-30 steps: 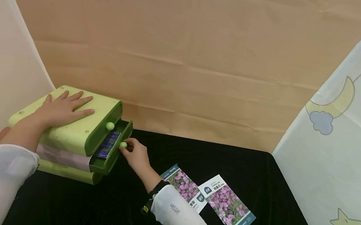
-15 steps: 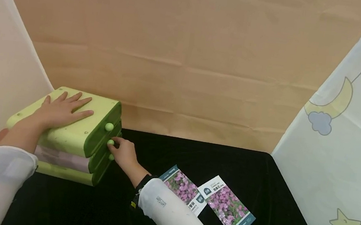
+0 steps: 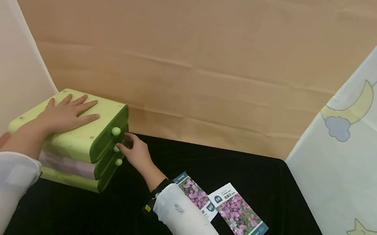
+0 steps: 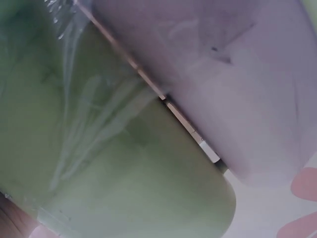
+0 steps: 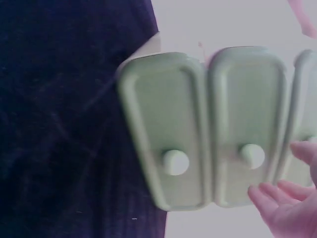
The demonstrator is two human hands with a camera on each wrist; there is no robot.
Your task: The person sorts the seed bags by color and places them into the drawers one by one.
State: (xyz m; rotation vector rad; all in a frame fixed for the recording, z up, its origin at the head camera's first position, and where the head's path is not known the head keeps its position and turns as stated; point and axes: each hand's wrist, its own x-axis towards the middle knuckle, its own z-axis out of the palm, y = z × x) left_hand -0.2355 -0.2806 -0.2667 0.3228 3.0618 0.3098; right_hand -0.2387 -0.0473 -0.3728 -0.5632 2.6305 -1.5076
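A small green drawer unit [image 3: 75,146] with three stacked drawers stands at the left of the table. My left hand [image 3: 66,116] lies flat on its top, fingers spread. By the middle drawer's round knob [image 3: 116,149] is my right hand [image 3: 138,154], thumb and fingers parted around nothing. In the right wrist view that hand [image 5: 292,198] appears at the lower right, beside the middle drawer front [image 5: 250,109]. All the drawers sit pushed in, hiding what they contain. The left wrist view shows the unit's pale green side [image 4: 163,183] and its mauve layer [image 4: 257,99].
Two flower-picture packets overlap on the black tablecloth [image 3: 290,208]: a front one [image 3: 240,218] and one [image 3: 195,192] partly behind the right sleeve. A brown paper backdrop [image 3: 194,67] stands behind. Printed white sheets [image 3: 373,167] flank the table.
The middle drawer, pulled out with a purple-flower packet inside, was slid in by my right hand. That hand then let go of the knob and drew slightly back. My left hand stayed put.
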